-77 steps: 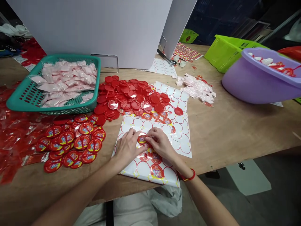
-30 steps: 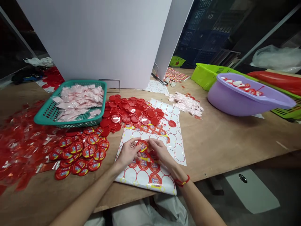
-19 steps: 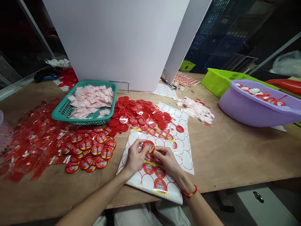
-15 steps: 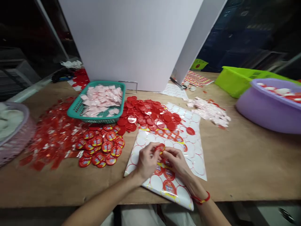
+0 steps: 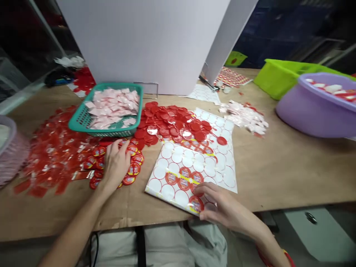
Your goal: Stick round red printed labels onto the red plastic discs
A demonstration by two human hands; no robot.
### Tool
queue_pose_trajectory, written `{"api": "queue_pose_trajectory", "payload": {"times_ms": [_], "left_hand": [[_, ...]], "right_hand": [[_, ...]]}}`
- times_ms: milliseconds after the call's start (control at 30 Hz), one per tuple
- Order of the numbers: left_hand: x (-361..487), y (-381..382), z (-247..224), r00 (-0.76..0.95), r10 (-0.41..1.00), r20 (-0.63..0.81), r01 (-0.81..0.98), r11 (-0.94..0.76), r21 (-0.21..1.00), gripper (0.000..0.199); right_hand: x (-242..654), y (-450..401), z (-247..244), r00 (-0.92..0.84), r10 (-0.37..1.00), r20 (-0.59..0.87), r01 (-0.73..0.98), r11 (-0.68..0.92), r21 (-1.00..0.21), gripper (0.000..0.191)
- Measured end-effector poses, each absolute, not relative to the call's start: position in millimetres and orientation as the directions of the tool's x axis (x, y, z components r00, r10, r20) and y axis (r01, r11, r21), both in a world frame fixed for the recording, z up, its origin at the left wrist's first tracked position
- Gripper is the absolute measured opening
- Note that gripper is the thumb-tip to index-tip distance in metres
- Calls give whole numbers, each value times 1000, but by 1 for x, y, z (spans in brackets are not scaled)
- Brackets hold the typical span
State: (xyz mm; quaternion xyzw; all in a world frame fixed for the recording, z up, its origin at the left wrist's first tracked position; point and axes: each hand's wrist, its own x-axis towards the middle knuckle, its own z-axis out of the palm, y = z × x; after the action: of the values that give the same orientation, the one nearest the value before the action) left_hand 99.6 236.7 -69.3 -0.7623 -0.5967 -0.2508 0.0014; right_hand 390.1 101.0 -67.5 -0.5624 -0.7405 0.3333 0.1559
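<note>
My left hand (image 5: 117,163) rests on the pile of red round discs with printed stickers (image 5: 134,169), its fingers bent a little and apart; what lies under the palm is hidden. My right hand (image 5: 219,204) is at the lower right of the folded sticker sheet (image 5: 167,163), thumb and fingers apart. Its fingertips touch the sheet near a round printed sticker (image 5: 195,204). Several more red stickers stay on the sheet among white circles whose stickers are gone. Beyond the sheet lies a heap of plain red discs (image 5: 172,124).
A green basket (image 5: 105,130) of small pink-white packets stands behind the stickered discs. Clear-wrapped red pieces (image 5: 52,152) spread at left, by a pink basket (image 5: 13,155). At right are loose white packets (image 5: 247,118), a purple tub (image 5: 314,107) and a lime basket (image 5: 271,79). A white panel (image 5: 144,44) rises behind.
Both hands were together over the sheet, holding a red disc. My left hand has moved left onto the stickered pile; my right hand has moved down to the sheet's lower right. The view has shifted slightly.
</note>
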Motion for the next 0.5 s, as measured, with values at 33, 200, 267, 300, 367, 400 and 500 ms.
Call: {"api": "queue_pose_trajectory", "payload": {"times_ms": [33, 200, 267, 300, 367, 400, 500], "left_hand": [[102, 231, -71, 210, 875, 437, 880, -363, 304, 30], [159, 157, -80, 718, 549, 428, 386, -826, 411, 22], [179, 132, -90, 797, 466, 384, 323, -867, 381, 18], [185, 124, -97, 812, 450, 373, 324, -877, 354, 18], [185, 116, -112, 821, 432, 374, 334, -894, 300, 19], [182, 115, -119, 821, 423, 383, 333, -900, 281, 21], [171, 117, -131, 776, 377, 505, 274, -923, 269, 28]], "right_hand": [[390, 92, -68, -325, 937, -126, 745, 172, -645, 32], [378, 64, -85, -254, 967, 27, 780, 221, -585, 13], [371, 58, -93, -245, 966, 85, 783, 248, -570, 15], [367, 56, -97, -237, 965, 115, 789, 260, -556, 17], [358, 53, -103, -215, 963, 163, 816, 269, -511, 19], [353, 52, -104, -202, 963, 177, 839, 264, -477, 17], [340, 48, -91, -219, 964, 151, 925, 254, -283, 11]]}}
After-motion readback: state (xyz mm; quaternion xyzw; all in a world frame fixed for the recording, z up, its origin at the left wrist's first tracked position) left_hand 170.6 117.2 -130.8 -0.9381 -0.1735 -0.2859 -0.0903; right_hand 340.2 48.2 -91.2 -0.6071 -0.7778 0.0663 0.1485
